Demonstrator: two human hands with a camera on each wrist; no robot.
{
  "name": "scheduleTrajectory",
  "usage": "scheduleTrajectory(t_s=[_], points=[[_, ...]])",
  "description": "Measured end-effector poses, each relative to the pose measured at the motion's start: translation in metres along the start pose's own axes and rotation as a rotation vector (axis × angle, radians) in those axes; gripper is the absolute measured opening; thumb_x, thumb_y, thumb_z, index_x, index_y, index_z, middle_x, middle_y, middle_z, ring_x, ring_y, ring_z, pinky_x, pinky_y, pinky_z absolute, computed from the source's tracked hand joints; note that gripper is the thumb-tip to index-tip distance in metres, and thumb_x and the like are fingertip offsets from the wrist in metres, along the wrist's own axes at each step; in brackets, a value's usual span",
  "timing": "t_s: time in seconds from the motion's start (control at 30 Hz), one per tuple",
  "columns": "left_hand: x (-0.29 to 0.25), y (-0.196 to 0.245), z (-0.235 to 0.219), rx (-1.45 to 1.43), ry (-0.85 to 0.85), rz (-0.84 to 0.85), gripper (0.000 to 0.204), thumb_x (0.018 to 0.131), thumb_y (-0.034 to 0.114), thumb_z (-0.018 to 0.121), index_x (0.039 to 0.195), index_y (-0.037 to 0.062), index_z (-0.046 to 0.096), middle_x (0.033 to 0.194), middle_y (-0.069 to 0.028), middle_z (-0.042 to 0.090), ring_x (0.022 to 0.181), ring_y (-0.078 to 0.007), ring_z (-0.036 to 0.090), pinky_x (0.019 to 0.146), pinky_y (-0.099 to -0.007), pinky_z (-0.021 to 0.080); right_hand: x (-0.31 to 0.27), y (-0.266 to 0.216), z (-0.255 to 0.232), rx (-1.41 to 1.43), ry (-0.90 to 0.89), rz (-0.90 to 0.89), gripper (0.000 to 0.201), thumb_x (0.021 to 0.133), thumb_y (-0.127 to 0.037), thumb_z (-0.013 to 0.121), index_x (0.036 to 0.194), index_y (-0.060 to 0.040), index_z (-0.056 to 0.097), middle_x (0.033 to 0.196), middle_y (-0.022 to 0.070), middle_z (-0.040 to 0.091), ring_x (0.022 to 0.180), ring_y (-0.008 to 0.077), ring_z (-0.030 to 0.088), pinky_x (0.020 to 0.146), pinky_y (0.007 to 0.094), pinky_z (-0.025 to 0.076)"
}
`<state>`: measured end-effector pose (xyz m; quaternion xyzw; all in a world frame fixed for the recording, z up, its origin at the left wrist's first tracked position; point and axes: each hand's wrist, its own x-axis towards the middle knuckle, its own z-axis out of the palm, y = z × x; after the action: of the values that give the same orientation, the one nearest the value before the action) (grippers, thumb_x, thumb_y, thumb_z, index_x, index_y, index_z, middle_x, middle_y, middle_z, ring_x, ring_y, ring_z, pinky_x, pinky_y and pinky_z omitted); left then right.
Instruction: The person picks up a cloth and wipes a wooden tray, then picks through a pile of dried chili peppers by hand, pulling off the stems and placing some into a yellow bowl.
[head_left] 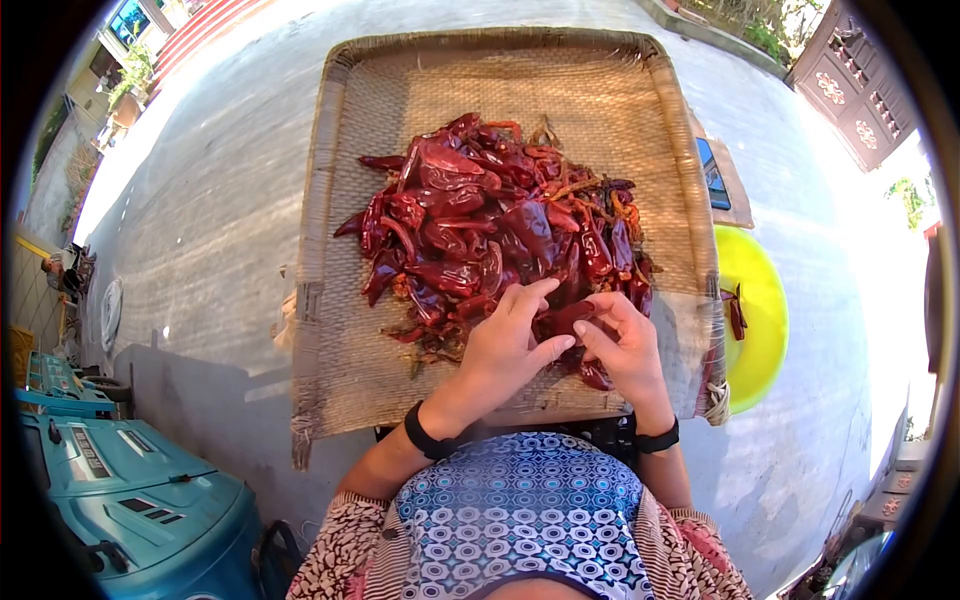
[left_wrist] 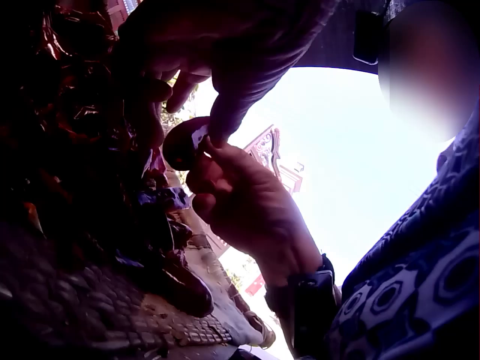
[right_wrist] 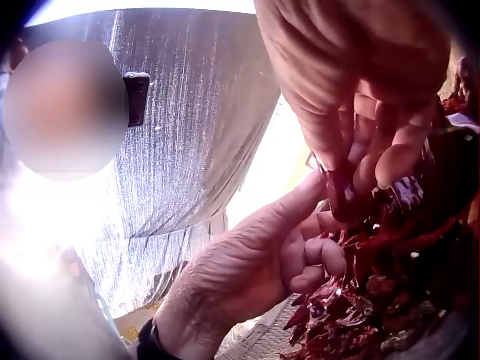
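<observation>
My right hand [head_left: 627,352] pinches a dark red dried chili pepper [head_left: 568,318] between thumb and fingertips, low over the near side of a chili heap. The glossy pepper [left_wrist: 184,142] also shows in the left wrist view, its end in the right hand [left_wrist: 251,206]. My left hand [head_left: 502,345] is just left of it, thumb and fingers spread apart, thumb tip close to the pepper. From the right wrist, the left hand [right_wrist: 251,259] has its thumb right at the pepper and its other fingers bent loosely. Dried red chilies [head_left: 450,230] lie heaped beneath both hands.
The heap lies on a large woven tray [head_left: 400,85] with a raised rim. Right of it are a yellow-green basin [head_left: 760,345] holding a few chilies and a phone [head_left: 712,175] on a board. A teal vehicle [head_left: 150,490] stands at lower left on the concrete ground [head_left: 220,230].
</observation>
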<state>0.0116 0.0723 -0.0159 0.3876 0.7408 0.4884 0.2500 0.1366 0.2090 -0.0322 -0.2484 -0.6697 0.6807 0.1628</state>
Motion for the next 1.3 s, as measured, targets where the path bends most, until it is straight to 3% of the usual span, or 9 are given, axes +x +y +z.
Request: scheduleTrajectory(t_s=[0.1, 0.3, 0.4, 0.53, 0.63, 0.7, 0.87, 1.03, 1.3], points=[[0.0, -0.013, 0.003, -0.138, -0.15, -0.05, 0.028, 0.088, 0.019, 0.067, 0.111, 0.0048, 0.058, 0.087, -0.0111, 0.063, 0.073, -0.0206, 0.063, 0.068, -0.0311, 0.05, 0.002, 0.004, -0.001, 0.253, -0.025, -0.022, 0.02, 0.091, -0.008, 0.064, 0.109, -0.0023, 0.057, 0.086, 0.0018, 0.063, 0.075, 0.0068, 0.059, 0.061, 0.02, 0.047], [0.001, -0.021, 0.001, -0.44, -0.301, -0.14, 0.022, 0.093, 0.017, 0.064, 0.11, 0.0051, 0.058, 0.079, 0.0043, 0.055, 0.065, -0.0034, 0.05, 0.057, -0.0202, 0.042, -0.002, 0.001, -0.008, 0.221, -0.071, 0.028, 0.018, 0.092, -0.01, 0.065, 0.106, -0.0024, 0.057, 0.085, 0.0011, 0.062, 0.07, 0.0061, 0.058, 0.061, 0.0201, 0.046], [0.002, -0.026, 0.002, -0.641, -0.396, -0.201, 0.02, 0.093, 0.018, 0.065, 0.109, 0.0067, 0.058, 0.078, 0.0044, 0.055, 0.066, -0.0022, 0.05, 0.055, -0.0191, 0.04, -0.003, 0.004, -0.013, 0.255, -0.115, 0.038, 0.016, 0.092, -0.011, 0.065, 0.104, -0.0028, 0.058, 0.084, 0.0009, 0.063, 0.068, 0.0057, 0.057, 0.061, 0.0201, 0.046], [0.001, -0.018, 0.01, -0.471, -0.349, -0.135, 0.027, 0.092, 0.015, 0.065, 0.116, 0.0047, 0.057, 0.079, 0.0019, 0.056, 0.068, -0.0051, 0.053, 0.059, -0.0216, 0.044, -0.008, -0.001, -0.023, 0.269, -0.034, 0.027, 0.015, 0.093, -0.011, 0.064, 0.104, -0.0033, 0.058, 0.084, 0.0018, 0.064, 0.066, 0.0062, 0.057, 0.06, 0.0208, 0.046], [0.001, -0.022, 0.015, -0.174, -0.357, 0.036, 0.036, 0.089, 0.013, 0.067, 0.122, 0.0052, 0.056, 0.082, -0.0027, 0.058, 0.07, -0.0111, 0.057, 0.063, -0.0261, 0.048, -0.009, 0.005, -0.051, 0.378, 0.191, -0.034, 0.016, 0.093, -0.013, 0.063, 0.106, -0.0046, 0.059, 0.087, 0.0045, 0.066, 0.064, 0.0098, 0.058, 0.059, 0.0235, 0.048], [0.002, -0.037, 0.022, 0.063, -0.407, 0.237, 0.042, 0.086, 0.011, 0.068, 0.125, 0.0066, 0.055, 0.084, -0.0062, 0.059, 0.072, -0.0161, 0.06, 0.067, -0.0296, 0.05, -0.01, 0.016, -0.076, 0.599, 0.349, -0.103, 0.015, 0.093, -0.014, 0.062, 0.106, -0.0056, 0.06, 0.088, 0.0053, 0.067, 0.066, 0.0111, 0.059, 0.058, 0.0246, 0.049], [0.003, -0.04, 0.036, 0.323, -0.418, 0.319, 0.039, 0.084, 0.011, 0.063, 0.123, 0.0174, 0.059, 0.095, -0.011, 0.056, 0.085, -0.0275, 0.062, 0.07, -0.037, 0.051, -0.017, 0.037, -0.12, 1.314, 0.543, -0.167, 0.023, 0.098, -0.02, 0.056, 0.115, -0.0044, 0.059, 0.093, 0.0054, 0.068, 0.07, 0.0121, 0.059, 0.062, 0.0251, 0.052], [0.008, -0.043, 0.046, 0.467, -0.54, 0.337, 0.039, 0.082, 0.011, 0.065, 0.12, 0.0172, 0.06, 0.095, -0.0115, 0.052, 0.085, -0.0313, 0.06, 0.07, -0.0421, 0.05, -0.019, 0.043, -0.105, 1.018, 0.415, -0.08, 0.024, 0.099, -0.021, 0.053, 0.117, -0.0067, 0.058, 0.095, 0.0019, 0.065, 0.074, 0.0115, 0.058, 0.063, 0.0253, 0.05], [0.002, -0.039, 0.041, 0.333, -0.302, 0.359, 0.03, 0.081, 0.011, 0.068, 0.11, 0.0109, 0.062, 0.096, -0.0108, 0.054, 0.083, -0.031, 0.063, 0.066, -0.0379, 0.05, -0.005, 0.015, -0.052, 0.497, 0.138, -0.047, 0.02, 0.098, -0.017, 0.055, 0.114, -0.0062, 0.057, 0.094, 0.0041, 0.064, 0.071, 0.0105, 0.059, 0.061, 0.0232, 0.047]])
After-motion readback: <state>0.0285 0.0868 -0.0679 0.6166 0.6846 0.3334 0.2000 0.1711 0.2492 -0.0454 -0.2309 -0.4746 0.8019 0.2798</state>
